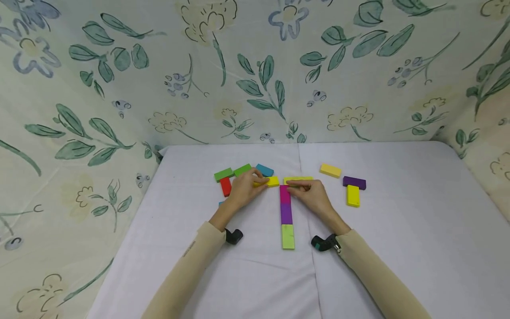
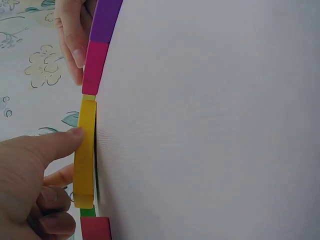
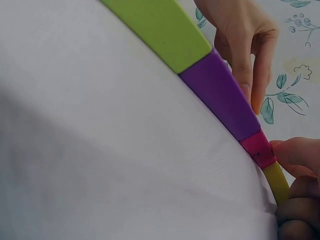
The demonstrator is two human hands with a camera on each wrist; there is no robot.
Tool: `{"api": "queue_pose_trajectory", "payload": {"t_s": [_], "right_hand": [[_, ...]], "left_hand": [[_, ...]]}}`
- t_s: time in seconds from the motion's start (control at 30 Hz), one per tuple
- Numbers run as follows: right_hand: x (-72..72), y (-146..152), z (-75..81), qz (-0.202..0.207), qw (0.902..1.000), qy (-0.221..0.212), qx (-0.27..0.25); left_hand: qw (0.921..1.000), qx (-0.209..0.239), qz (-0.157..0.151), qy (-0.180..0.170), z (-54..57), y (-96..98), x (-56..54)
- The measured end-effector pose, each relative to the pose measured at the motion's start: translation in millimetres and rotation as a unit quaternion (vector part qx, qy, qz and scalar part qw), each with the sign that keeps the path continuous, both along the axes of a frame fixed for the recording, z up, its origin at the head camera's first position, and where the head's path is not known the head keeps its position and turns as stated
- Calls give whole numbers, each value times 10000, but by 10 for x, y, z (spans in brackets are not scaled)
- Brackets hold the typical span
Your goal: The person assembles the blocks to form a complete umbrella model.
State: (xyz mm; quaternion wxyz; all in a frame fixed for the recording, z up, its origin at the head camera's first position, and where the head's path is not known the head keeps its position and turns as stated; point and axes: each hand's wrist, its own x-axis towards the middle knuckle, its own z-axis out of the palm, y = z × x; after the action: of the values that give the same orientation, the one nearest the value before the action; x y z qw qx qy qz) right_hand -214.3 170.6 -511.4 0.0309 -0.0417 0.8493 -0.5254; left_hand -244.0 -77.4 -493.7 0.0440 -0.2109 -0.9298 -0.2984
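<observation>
My left hand (image 1: pixel 245 186) pinches a yellow block (image 1: pixel 273 181) between thumb and fingers, just left of a T-shaped arrangement. In the left wrist view a dark strip shows beneath this yellow block (image 2: pixel 86 155). The T has a yellow-green block (image 1: pixel 304 178) across its far end. Its stem runs toward me as a pink block (image 1: pixel 284 193), a purple block (image 1: pixel 286 214) and a lime block (image 1: pixel 287 237), end to end. With thumb and finger my right hand (image 1: pixel 312 195) touches the right side of the pink block, close to the yellow-green crosspiece.
Left of the T lie two green blocks (image 1: pixel 223 175), a red block (image 1: pixel 226 187) and a blue block (image 1: pixel 264 169); another blue block is mostly behind the left wrist. At right are a yellow-orange block (image 1: pixel 330 170), a dark purple block (image 1: pixel 354 182) and a yellow block (image 1: pixel 353 196) touching it.
</observation>
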Motion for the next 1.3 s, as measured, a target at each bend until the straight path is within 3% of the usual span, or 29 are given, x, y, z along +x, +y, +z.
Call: {"api": "queue_pose_trajectory", "payload": {"t_s": [0.53,0.8,1.3], "right_hand": [[2,-1,-1,52,10000,10,-62],[-1,12,-1,74,10000,1,-27],[-8,7,23,107,9999,-70,-7]], "left_hand": [[9986,6,79,-521,44,18,-149],[9978,143,-252,-588,57,49,-140],[9979,189,-253,-572,37,97,-100]]}}
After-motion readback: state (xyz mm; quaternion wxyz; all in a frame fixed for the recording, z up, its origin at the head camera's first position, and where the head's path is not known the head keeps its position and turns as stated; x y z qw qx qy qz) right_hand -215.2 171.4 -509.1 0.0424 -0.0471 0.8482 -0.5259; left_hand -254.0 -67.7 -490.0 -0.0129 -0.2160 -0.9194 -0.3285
